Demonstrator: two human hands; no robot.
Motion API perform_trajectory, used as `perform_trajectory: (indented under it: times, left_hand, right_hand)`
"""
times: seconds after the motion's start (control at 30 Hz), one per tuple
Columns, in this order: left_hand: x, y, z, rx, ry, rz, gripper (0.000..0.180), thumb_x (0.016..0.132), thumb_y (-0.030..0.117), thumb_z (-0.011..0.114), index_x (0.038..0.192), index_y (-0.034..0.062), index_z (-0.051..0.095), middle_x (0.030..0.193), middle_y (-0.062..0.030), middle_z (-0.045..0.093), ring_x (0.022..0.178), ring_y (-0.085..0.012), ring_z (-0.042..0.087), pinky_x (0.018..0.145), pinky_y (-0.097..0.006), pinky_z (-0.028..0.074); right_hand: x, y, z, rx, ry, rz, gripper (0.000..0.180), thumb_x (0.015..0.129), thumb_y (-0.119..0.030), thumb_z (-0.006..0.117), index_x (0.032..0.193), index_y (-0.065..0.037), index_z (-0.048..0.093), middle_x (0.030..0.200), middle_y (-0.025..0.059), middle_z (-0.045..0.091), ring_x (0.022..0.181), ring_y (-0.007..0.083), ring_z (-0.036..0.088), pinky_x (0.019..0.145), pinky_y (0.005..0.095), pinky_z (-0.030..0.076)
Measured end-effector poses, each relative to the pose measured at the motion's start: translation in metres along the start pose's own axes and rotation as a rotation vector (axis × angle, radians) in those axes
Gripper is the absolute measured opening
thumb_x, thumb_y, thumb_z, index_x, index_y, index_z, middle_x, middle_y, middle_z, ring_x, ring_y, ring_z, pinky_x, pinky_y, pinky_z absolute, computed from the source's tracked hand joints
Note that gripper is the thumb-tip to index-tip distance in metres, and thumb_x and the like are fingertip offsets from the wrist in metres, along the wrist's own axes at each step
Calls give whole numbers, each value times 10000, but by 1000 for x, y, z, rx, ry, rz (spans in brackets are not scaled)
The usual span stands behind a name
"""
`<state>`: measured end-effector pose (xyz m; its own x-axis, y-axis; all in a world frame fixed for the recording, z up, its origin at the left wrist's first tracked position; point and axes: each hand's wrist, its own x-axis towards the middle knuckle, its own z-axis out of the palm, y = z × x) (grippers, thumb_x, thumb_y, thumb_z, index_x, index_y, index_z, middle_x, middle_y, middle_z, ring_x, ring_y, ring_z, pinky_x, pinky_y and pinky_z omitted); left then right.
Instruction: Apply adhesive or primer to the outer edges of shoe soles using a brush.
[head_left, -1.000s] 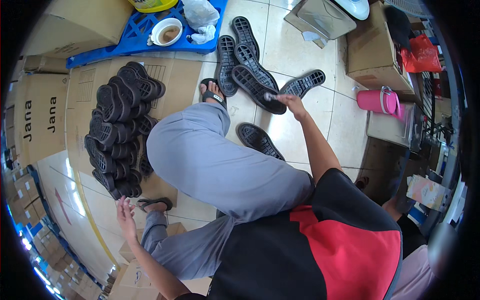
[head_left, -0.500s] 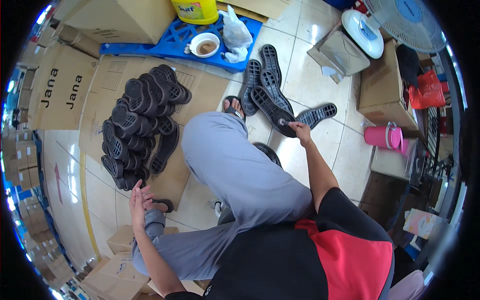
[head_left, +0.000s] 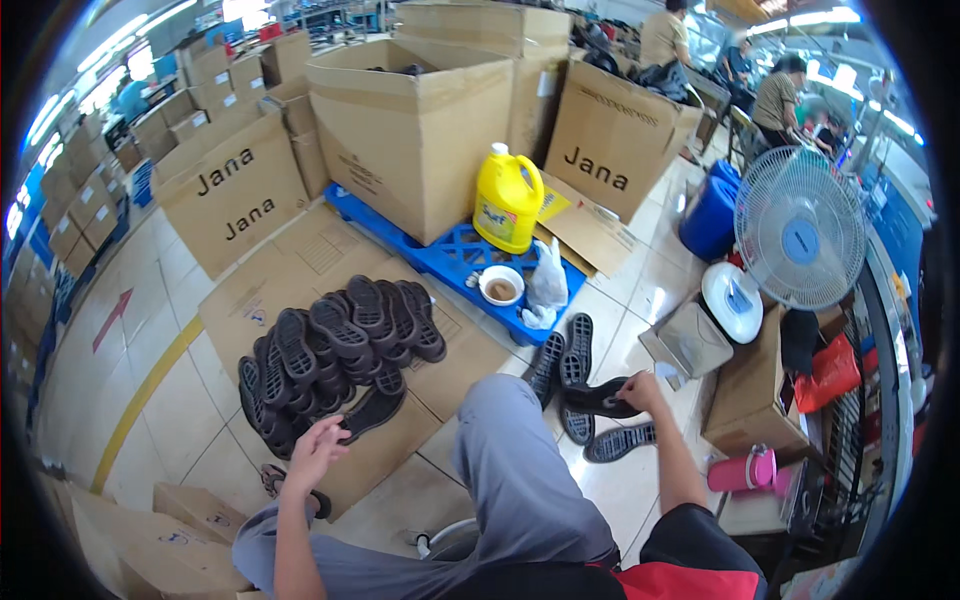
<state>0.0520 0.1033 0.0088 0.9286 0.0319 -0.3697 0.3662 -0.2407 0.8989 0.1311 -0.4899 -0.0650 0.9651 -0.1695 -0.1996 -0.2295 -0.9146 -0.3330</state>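
My right hand (head_left: 645,393) pinches the end of a black shoe sole (head_left: 590,399), with a small pale spot beside the fingertips that I cannot make out. Under and around it on the tiles lie several more black soles, one of them a gridded sole (head_left: 622,442) just below my wrist. My left hand (head_left: 316,455) hangs with its fingers apart, holding nothing, near the front of a heap of dark soles (head_left: 335,330). A single sole (head_left: 376,412) lies at the heap's near side, close to those fingertips.
Flattened cardboard (head_left: 455,345) lies under the heap. Beyond it, a blue pallet (head_left: 455,262) carries a large carton (head_left: 410,140), a yellow jug (head_left: 508,200), a white bowl (head_left: 500,286) and a plastic bag (head_left: 547,285). A fan (head_left: 800,235) and pink container (head_left: 742,470) stand right.
The view has tilted up, bringing in cartons and people behind. The sole in my right hand has turned from slanting to nearly level. My left hand now appears closer to the lone sole.
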Motion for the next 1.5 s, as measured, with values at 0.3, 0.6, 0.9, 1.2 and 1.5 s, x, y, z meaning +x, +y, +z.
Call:
perform_trajectory:
  times: [0.3, 0.6, 0.9, 1.2, 1.5]
  left_hand:
    - [5, 33, 38, -73, -108, 317, 432, 891, 241, 564, 1271, 66, 456, 1061, -88, 613, 869, -134, 597, 766, -269, 471]
    - [-42, 52, 40, -413, -387, 434, 792, 807, 602, 476, 1365, 62, 321, 1243, -103, 504, 1105, -177, 500, 938, -323, 386]
    - [-97, 11, 86, -438, -833, 246, 1023, 692, 779, 431, 1381, 42, 258, 1270, -161, 468, 1144, -252, 495, 922, -407, 425]
    - [-84, 32, 97, -1002, -529, -4, 994, 729, 812, 165, 1314, 32, 359, 1131, -173, 549, 967, -320, 598, 704, -423, 540]
    - [-64, 33, 90, -1042, -347, 172, 920, 789, 760, 125, 1270, 34, 421, 1060, -143, 598, 869, -162, 609, 712, -269, 514]
  right_hand:
    - [-119, -200, -230, -454, 104, -438, 48, 680, -124, 673, 693, -79, 685, 718, 167, 611, 808, 298, 572, 946, 402, 359]
    - [-193, -307, -285, -208, -227, -961, 106, 658, -158, 742, 721, -110, 673, 932, 132, 627, 883, 289, 599, 743, 367, 474]
    - [-146, -393, -166, -205, -1051, -1299, 173, 741, -206, 697, 804, -46, 677, 857, 122, 636, 820, 253, 599, 707, 357, 448]
    - [-127, -323, -138, 716, -822, -944, 82, 818, -60, 638, 811, 21, 631, 916, 95, 653, 888, 181, 620, 793, 277, 479]
    - [-144, -357, -21, 1422, -529, -238, 149, 874, -126, 578, 933, 10, 590, 889, 136, 648, 775, 180, 651, 741, 284, 528]
